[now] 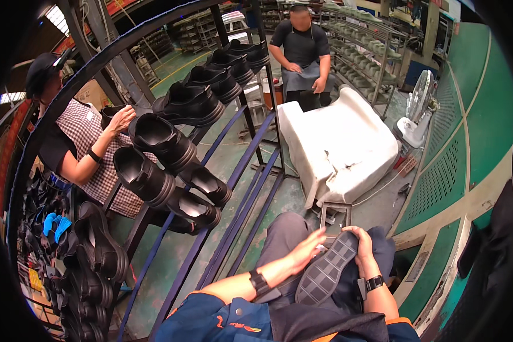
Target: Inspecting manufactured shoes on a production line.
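A: Position of black rubber-soled shoe (325,268)?
B: On lap, sole up, left hand (305,248) and right hand (363,244) at its toe end. Dark metal shoe rack (233,188) left; white padded block (339,145) ahead.
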Tool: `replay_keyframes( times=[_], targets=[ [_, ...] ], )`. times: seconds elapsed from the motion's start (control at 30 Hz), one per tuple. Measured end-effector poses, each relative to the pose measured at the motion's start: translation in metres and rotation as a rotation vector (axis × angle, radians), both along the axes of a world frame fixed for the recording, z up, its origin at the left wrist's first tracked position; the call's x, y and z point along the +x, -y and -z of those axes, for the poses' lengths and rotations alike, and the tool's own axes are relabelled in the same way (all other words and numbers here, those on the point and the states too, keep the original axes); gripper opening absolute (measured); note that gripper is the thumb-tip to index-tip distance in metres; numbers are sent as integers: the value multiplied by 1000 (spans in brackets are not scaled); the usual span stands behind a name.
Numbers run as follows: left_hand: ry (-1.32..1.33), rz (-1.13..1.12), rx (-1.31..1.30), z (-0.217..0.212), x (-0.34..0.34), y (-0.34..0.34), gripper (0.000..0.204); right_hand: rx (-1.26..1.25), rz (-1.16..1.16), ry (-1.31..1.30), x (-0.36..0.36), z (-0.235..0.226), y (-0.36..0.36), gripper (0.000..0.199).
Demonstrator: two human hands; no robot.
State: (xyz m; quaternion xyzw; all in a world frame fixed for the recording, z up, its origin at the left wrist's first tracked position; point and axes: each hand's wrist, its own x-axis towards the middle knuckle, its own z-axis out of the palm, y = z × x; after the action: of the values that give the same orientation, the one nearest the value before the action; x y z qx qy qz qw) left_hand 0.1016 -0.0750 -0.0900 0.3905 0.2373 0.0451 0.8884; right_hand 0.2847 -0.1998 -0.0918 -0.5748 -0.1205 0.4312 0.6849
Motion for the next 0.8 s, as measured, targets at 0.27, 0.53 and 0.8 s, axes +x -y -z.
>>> replay_keyframes(
  times=[0.27, 0.53, 0.8],
  targets=[
    [-200, 81, 228, 25, 105, -16, 55, 105, -30, -51, -3, -12, -5, 41],
    [-120, 152, -245, 14, 94, 3, 34, 89, 56, -150, -8, -10, -2, 29],
    [-31, 54, -162, 18, 82, 13, 29, 97, -5, -7, -20, -28, 2, 28]
  ],
)
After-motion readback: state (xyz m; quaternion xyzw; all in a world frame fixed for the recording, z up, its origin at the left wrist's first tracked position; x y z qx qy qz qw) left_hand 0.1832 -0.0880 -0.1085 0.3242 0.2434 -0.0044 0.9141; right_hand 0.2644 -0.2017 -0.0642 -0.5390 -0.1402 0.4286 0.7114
